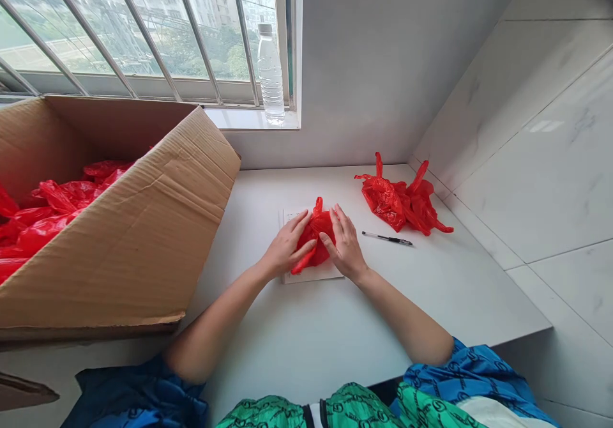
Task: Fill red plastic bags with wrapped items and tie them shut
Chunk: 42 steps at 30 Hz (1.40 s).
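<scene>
The left hand (287,246) and right hand (345,244) press close together on a red plastic bag (313,236) lying on white paper (311,275). A pen (387,238) lies just right of the right hand.

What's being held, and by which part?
A bunched red plastic bag, held at its middle between the left hand and the right hand, fingers on either side.

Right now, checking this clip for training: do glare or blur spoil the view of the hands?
In the head view, the barred glass window is bright and partly washed out, and the wide lens splays its bars; the crumpled red plastic bag between the left hand and right hand looks sharp enough.
</scene>
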Each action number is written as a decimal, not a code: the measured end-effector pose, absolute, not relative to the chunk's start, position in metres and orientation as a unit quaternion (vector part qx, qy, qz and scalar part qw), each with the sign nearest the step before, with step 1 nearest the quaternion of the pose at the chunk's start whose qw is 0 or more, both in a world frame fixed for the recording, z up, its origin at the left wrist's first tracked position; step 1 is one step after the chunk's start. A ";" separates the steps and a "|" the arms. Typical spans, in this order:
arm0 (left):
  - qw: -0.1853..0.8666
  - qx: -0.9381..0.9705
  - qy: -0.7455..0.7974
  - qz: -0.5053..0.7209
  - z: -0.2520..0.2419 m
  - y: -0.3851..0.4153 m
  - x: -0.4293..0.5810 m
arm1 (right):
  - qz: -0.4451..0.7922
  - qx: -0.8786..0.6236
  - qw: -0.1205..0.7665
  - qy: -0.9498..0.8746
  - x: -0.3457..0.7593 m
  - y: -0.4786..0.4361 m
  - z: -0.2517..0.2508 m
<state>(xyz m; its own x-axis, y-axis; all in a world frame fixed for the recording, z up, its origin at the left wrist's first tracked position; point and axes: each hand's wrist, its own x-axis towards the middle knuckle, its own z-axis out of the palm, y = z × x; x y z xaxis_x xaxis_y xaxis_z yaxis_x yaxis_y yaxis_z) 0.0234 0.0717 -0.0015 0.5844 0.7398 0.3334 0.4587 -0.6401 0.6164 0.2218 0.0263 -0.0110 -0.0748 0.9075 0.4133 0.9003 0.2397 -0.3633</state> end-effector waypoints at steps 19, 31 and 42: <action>0.124 0.895 0.370 0.213 -0.037 0.066 0.035 | 0.027 -0.634 0.179 -0.752 0.217 0.026 -0.032; 0.133 0.903 0.361 0.194 -0.035 0.068 0.034 | 0.037 -0.633 0.185 -0.750 0.217 0.025 -0.035; 0.120 0.907 0.355 0.191 -0.039 0.069 0.034 | 0.027 -0.634 0.190 -0.750 0.217 0.024 -0.035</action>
<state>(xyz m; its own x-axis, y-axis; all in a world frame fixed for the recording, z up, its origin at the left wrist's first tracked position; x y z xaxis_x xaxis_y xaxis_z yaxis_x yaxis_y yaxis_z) 0.0337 0.0692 -0.0394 0.6749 0.6903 0.2607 0.5990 -0.7189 0.3527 0.2166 0.0244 -0.0354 -0.1250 0.9601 0.2501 0.9397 0.1954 -0.2805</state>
